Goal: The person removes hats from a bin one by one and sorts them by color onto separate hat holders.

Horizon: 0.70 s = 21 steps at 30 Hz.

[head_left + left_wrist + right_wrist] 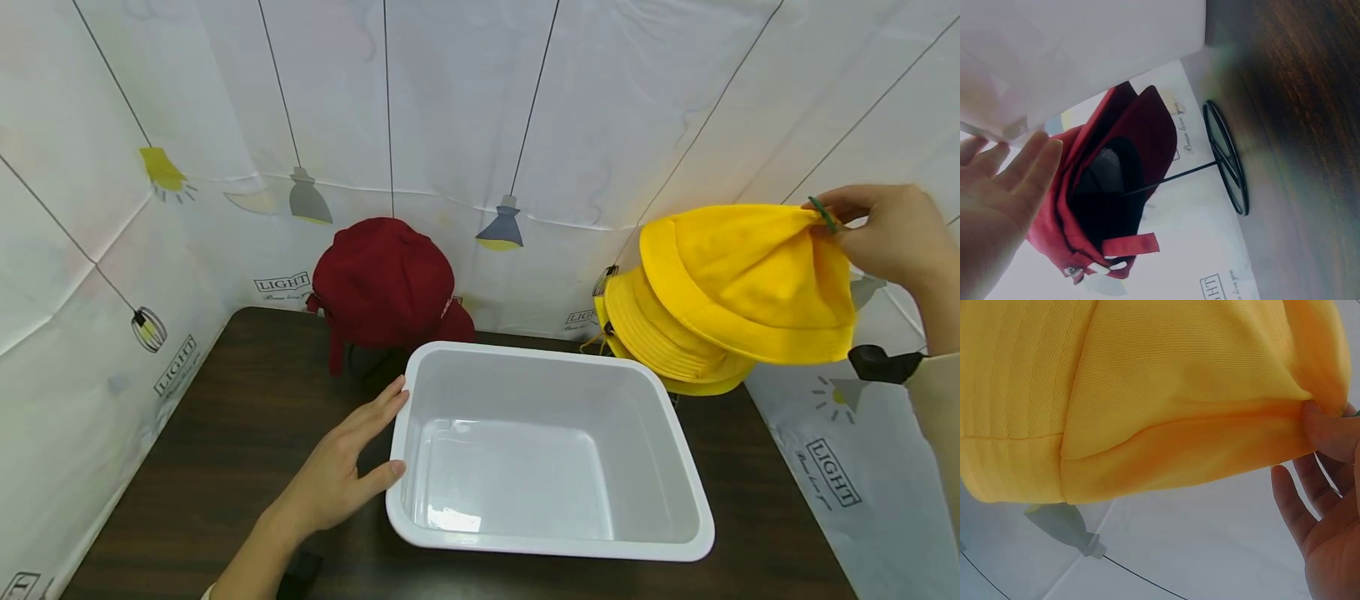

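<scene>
My right hand (896, 233) pinches the crown of a yellow bucket hat (750, 275) at the right, and a thin green strip shows by the fingertips. Close up in the right wrist view, the thumb presses the yellow cloth (1191, 381) into a fold. Below this hat, and partly covered by it, sits more yellow brimmed headwear (660, 333) with a cord at its left. A white plastic basin (551, 546) lies in front, nothing inside it. My left hand (337, 475) touches its left rim, fingers extended.
Behind the basin, a red cap (386, 283) sits on a black wire stand (1227, 156) with a round base. The dark wooden table (247, 442) meets white lamp-printed sheeting (450, 108) at the back and sides.
</scene>
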{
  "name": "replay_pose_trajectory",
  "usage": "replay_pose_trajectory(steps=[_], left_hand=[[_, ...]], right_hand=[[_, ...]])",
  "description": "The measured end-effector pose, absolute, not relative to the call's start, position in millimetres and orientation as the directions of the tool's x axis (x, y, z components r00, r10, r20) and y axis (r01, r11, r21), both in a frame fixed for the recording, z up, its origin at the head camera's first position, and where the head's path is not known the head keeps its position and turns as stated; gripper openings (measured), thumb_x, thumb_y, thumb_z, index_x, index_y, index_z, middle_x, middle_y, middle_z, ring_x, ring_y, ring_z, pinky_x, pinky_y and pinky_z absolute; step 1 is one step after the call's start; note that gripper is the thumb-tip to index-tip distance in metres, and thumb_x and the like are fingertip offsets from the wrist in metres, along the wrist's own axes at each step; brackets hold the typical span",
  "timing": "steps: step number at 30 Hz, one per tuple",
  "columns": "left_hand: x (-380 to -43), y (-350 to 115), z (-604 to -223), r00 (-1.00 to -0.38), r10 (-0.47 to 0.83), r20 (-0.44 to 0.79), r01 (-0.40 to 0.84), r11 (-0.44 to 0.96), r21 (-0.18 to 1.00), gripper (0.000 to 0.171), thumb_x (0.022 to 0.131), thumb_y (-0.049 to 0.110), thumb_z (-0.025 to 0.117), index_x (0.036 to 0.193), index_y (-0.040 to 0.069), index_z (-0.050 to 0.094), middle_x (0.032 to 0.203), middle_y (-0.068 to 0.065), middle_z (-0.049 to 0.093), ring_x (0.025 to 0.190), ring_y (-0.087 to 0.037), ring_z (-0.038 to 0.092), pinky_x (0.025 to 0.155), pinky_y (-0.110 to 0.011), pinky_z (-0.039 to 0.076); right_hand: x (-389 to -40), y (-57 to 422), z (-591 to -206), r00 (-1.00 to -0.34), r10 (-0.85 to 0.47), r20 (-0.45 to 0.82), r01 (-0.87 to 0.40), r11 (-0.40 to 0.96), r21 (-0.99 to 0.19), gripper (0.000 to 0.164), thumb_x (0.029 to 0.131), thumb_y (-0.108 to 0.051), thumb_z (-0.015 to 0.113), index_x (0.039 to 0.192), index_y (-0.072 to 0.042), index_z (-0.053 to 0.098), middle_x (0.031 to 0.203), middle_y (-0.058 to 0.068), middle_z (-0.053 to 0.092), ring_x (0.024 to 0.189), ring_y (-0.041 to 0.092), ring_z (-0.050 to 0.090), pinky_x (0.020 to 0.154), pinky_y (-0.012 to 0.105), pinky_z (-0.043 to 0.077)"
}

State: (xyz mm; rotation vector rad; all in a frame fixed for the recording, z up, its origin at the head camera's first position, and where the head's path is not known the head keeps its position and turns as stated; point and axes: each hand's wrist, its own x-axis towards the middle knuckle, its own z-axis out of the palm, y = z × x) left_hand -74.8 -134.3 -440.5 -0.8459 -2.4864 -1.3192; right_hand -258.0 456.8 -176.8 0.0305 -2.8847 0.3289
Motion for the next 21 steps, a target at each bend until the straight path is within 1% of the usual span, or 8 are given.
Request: replay_pose_trajectory(steps=[2,4,7,8,11,12,18,21], left_hand=[[-75,-134,-440,-0.814,0.392,0.429,0.575,0.436,0.692,0.072,0.097,0.024,0.067,0.163,0.017,0.04,0.17,-0.004,0.032,0.149,-0.029,0.042,0.106,-0.07,0.044],[-75,-134,-440,-0.812,0.391,0.434,0.579,0.433,0.691,0.072,0.097,0.024,0.067,0.163,0.016,0.04,0.17,-0.005,0.032,0.149,-0.03,0.042,0.106,-0.069,0.044],[-74,-134,-440,-0.812,0.388,0.437,0.579,0.434,0.691,0.072,0.096,0.024,0.067,0.163,0.016,0.04,0.17,-0.007,0.033,0.149,-0.03,0.042,0.106,-0.07,0.044],[-74,-134,-440,-0.812,0.388,0.436,0.578,0.434,0.691,0.072,0.097,0.024,0.067,0.163,0.016,0.04,0.17,-0.007,0.033,0.149,-0.03,0.042,0.106,-0.07,0.044],[-74,-135,-440,-0.809,0.389,0.44,0.582,0.433,0.688,0.072,0.096,0.023,0.067,0.163,0.016,0.04,0.17,-0.006,0.033,0.149,-0.03,0.042,0.106,-0.069,0.044],[-74,-135,-440,-0.808,0.39,0.442,0.585,0.433,0.686,0.072,0.096,0.023,0.067,0.163,0.016,0.04,0.17,-0.005,0.032,0.149,-0.029,0.042,0.106,-0.069,0.044],[-75,-135,-440,-0.802,0.393,0.45,0.593,0.434,0.678,0.072,0.096,0.022,0.068,0.163,0.016,0.041,0.17,-0.003,0.032,0.149,-0.028,0.042,0.105,-0.068,0.045],[-74,-135,-441,-0.807,0.39,0.444,0.586,0.432,0.685,0.072,0.096,0.023,0.067,0.163,0.016,0.041,0.17,-0.003,0.032,0.149,-0.029,0.042,0.106,-0.069,0.044]], right_hand=[[-258,455,-180,-0.976,0.012,0.216,-0.039,0.972,-0.232,0.041,0.099,-0.001,0.058,0.138,0.013,0.056,0.127,0.039,0.055,0.112,0.055,0.049,0.063,0.017,0.039],[-258,453,-183,-0.98,0.014,0.2,-0.034,0.971,-0.235,0.041,0.1,-0.003,0.058,0.138,0.012,0.056,0.128,0.039,0.055,0.112,0.054,0.049,0.073,0.03,0.049],[-259,450,-187,-0.983,0.011,0.185,-0.033,0.972,-0.231,0.04,0.102,-0.006,0.058,0.138,0.011,0.057,0.128,0.039,0.056,0.115,0.055,0.049,0.084,0.058,0.049],[-260,450,-188,-0.983,0.006,0.183,-0.037,0.972,-0.232,0.04,0.102,-0.007,0.058,0.138,0.011,0.057,0.128,0.039,0.056,0.115,0.055,0.048,0.087,0.063,0.047],[-262,450,-192,-0.984,-0.006,0.177,-0.048,0.972,-0.232,0.039,0.103,-0.008,0.058,0.137,0.011,0.058,0.127,0.038,0.057,0.115,0.054,0.05,0.088,0.063,0.049],[-262,450,-193,-0.985,-0.011,0.174,-0.053,0.97,-0.236,0.039,0.103,-0.009,0.058,0.137,0.011,0.058,0.127,0.039,0.057,0.116,0.054,0.05,0.09,0.066,0.047],[-265,448,-201,-0.988,-0.038,0.147,-0.077,0.96,-0.271,0.042,0.105,-0.013,0.056,0.141,0.008,0.058,0.13,0.039,0.057,0.119,0.056,0.048,0.097,0.072,0.042],[-265,446,-203,-0.989,-0.053,0.136,-0.089,0.958,-0.274,0.042,0.105,-0.012,0.055,0.142,0.007,0.058,0.13,0.038,0.057,0.118,0.054,0.049,0.095,0.07,0.043]])
